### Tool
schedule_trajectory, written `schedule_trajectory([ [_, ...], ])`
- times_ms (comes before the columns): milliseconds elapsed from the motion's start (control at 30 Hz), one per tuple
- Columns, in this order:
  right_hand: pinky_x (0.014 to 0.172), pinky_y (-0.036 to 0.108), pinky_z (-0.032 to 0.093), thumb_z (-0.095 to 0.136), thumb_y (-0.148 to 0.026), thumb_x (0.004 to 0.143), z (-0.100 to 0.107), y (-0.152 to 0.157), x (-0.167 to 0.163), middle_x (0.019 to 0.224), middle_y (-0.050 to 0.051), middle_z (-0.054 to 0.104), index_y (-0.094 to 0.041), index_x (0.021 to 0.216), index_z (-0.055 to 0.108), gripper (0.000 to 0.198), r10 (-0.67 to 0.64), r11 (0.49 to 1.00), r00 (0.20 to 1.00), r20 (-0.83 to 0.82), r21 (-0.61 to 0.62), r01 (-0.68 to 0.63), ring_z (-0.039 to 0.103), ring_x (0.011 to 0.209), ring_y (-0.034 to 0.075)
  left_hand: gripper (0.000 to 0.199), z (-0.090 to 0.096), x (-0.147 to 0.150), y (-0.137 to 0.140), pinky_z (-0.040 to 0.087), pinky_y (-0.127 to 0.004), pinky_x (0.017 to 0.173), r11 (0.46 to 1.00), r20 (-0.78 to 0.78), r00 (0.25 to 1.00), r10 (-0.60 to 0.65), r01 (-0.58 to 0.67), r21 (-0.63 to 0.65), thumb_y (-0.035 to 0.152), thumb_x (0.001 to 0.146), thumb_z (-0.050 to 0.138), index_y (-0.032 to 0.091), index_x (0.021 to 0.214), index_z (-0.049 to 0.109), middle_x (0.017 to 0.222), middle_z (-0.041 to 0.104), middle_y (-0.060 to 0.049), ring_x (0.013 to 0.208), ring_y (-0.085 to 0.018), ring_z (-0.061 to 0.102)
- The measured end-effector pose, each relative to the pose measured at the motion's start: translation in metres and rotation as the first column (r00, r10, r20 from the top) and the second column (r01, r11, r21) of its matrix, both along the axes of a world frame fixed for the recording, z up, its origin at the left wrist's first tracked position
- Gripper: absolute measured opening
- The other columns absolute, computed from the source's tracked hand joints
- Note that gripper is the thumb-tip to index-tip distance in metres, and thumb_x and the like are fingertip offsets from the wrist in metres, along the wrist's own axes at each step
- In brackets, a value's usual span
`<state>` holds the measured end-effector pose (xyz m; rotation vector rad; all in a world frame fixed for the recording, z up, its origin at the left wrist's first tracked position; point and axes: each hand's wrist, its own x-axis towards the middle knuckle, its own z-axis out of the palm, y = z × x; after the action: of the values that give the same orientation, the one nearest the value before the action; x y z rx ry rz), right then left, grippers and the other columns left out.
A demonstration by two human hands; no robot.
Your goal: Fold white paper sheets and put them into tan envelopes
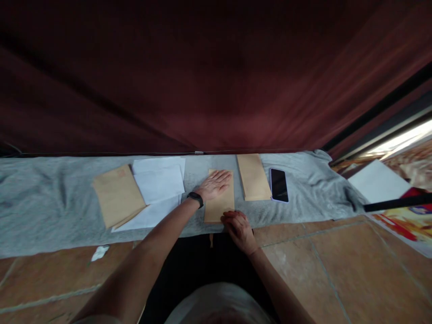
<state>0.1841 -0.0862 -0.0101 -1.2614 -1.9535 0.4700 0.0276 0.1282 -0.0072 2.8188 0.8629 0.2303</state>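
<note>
Pale clothing (216,306) on the person's own body fills the bottom centre of the frame, with both forearms reaching past it towards the middle. At the centre, 1 brown envelope (219,208) lies flat on a grey cloth (50,198). The left hand (216,183), with a black wristband (196,198) behind it, rests palm down over the envelope's upper part, fingers extended and slightly spread. The right hand (240,229) has its fingers curled at the lower right corner; whether they pinch the paper, I cannot tell.

Right of centre lies a stack of brown envelopes (254,177), its lower right corner at the edge of a phone (279,185). Left of centre, white sheets (162,182) overlap loosely, partly under a skewed brown pile (118,193).

If the left hand bears down unevenly while the right pulls, the envelope could crease or skid. Its lower end sits near the cloth's front edge, so a slip could send it towards the tiled floor (324,256). A careless elbow could scatter the loose sheets.
</note>
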Motion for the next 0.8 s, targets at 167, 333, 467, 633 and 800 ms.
schedule_trajectory([
  [167, 0.109, 0.047, 0.042, 0.054, -0.018, 0.098, 0.001, 0.000, 0.000, 0.128, 0.007, 0.067, -0.025, 0.112, 0.062, 0.018, 0.003, 1.000, 1.000, -0.001, 0.001, -0.003, 0.060, 0.121, 0.022, 0.055, 0.002, 0.002, -0.018, 0.008, -0.037, 0.126, 0.998, -0.013, 0.998, -0.055, 0.055, -0.009, 0.040, 0.105, 0.029, 0.020, 0.156, 0.031, 0.164, 0.029, -0.002, 0.153, -0.017, 0.019],
  [333, 0.108, 0.048, 0.043, 0.053, -0.017, 0.098, 0.002, 0.000, 0.000, 0.125, 0.007, 0.067, -0.025, 0.113, 0.063, 0.019, -0.008, 1.000, 1.000, -0.001, 0.014, 0.008, 0.060, 0.118, 0.022, 0.053, 0.005, -0.001, -0.037, 0.008, -0.036, 0.125, 0.993, -0.005, 0.993, -0.114, 0.114, -0.005, 0.038, 0.105, 0.032, 0.021, 0.155, 0.032, 0.164, 0.029, -0.002, 0.153, -0.016, 0.018],
  [467, 0.103, 0.047, 0.046, 0.053, -0.019, 0.098, 0.002, -0.001, -0.001, 0.122, 0.006, 0.067, -0.026, 0.114, 0.064, 0.021, -0.036, 0.999, 0.999, 0.006, 0.024, 0.036, 0.059, 0.117, 0.023, 0.051, 0.011, -0.005, -0.052, 0.010, -0.036, 0.125, 0.987, -0.006, 0.987, -0.158, 0.158, -0.031, 0.038, 0.105, 0.033, 0.021, 0.153, 0.036, 0.164, 0.029, -0.003, 0.152, -0.016, 0.020],
  [633, 0.097, 0.044, 0.048, 0.055, -0.019, 0.097, 0.000, -0.002, -0.003, 0.114, 0.006, 0.067, -0.026, 0.113, 0.064, 0.020, -0.064, 0.998, 0.998, 0.015, 0.024, 0.064, 0.060, 0.110, 0.023, 0.050, 0.016, -0.014, -0.067, 0.011, -0.035, 0.126, 0.973, 0.011, 0.977, -0.213, 0.213, -0.087, 0.036, 0.106, 0.033, 0.024, 0.154, 0.033, 0.164, 0.029, 0.000, 0.153, -0.013, 0.018],
  [800, 0.091, 0.042, 0.049, 0.057, -0.017, 0.094, -0.004, -0.003, -0.003, 0.108, 0.007, 0.067, -0.025, 0.111, 0.064, 0.019, -0.079, 0.996, 0.996, 0.035, 0.036, 0.078, 0.059, 0.104, 0.024, 0.049, 0.022, -0.027, -0.089, 0.009, -0.036, 0.126, 0.950, 0.033, 0.963, -0.269, 0.271, -0.156, 0.036, 0.107, 0.031, 0.024, 0.154, 0.034, 0.163, 0.030, 0.001, 0.153, -0.013, 0.016],
])
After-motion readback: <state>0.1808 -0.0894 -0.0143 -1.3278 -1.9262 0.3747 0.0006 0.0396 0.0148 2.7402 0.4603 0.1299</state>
